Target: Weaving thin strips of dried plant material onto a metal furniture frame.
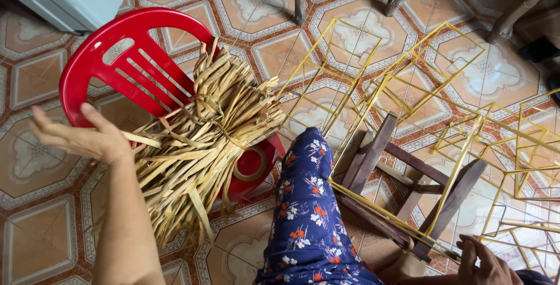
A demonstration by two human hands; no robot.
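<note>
From the head camera, your left hand (79, 133) sits at about 9 o'clock, palm loosely spread with the fingers extended toward the frame's left edge. Its thumb side pinches a single pale strip out of the tied bundle of dried tan straw strips (201, 145); no other part of the hand holds anything.

The bundle lies across the seat of the red plastic slatted chair (111, 63), just left of centre. Its long axis runs diagonally: the bound upper ends point toward 1 o'clock, and the loose ends fan down toward 7 o'clock, overhanging the patterned tile floor (35, 238).

Your right hand (487, 261) is at 5 o'clock, fingers curled and resting on the lower rail of the yellow wire box frame (461, 168), which lies against a dark wooden stool (385, 174); whether it grips the wire you cannot tell. More yellow wire frames (350, 57) stand on the floor from 12 to 3 o'clock. Your knee in blue floral fabric (306, 203) fills the bottom centre.
</note>
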